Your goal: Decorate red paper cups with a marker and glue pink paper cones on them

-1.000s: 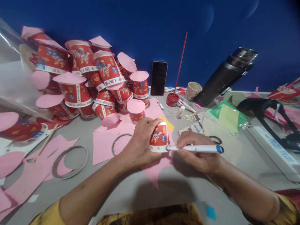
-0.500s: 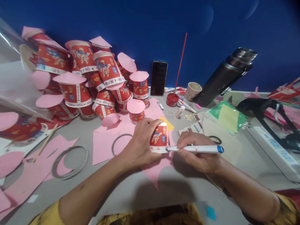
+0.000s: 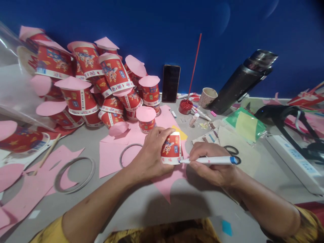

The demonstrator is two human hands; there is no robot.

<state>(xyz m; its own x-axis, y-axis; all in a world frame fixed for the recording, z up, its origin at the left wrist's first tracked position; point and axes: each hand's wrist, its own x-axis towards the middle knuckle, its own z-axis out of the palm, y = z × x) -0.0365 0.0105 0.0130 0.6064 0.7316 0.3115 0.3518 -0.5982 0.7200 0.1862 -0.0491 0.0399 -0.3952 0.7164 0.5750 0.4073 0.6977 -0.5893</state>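
In front of the black smartphone point(image 3: 170, 83), the person's left hand point(image 3: 151, 157) is clamped around a red printed paper cup point(image 3: 172, 145). Front-right of the phone, the right hand point(image 3: 219, 174) pinches a white marker point(image 3: 214, 160), tip at the cup's lower edge. Right of the phone, a red tub point(image 3: 185, 107) holds a slanting red stick point(image 3: 194, 67).

The left hand point(image 3: 152, 152) hides the left side of the printed cup point(image 3: 171, 148), whose lettering is too small to read, while the right hand point(image 3: 215, 168) covers the middle underside of the white marker point(image 3: 219, 160), and the marker's blue end blocks part of the lower of 2 black loops point(image 3: 231, 146). The left edge cuts off the clear plastic bag point(image 3: 15, 87) and a lying cup point(image 3: 22, 140); the right edge crops a black curved object point(image 3: 268, 113), perhaps a headset, and the bottom edge trims both yellow sleeves point(image 3: 52, 233).
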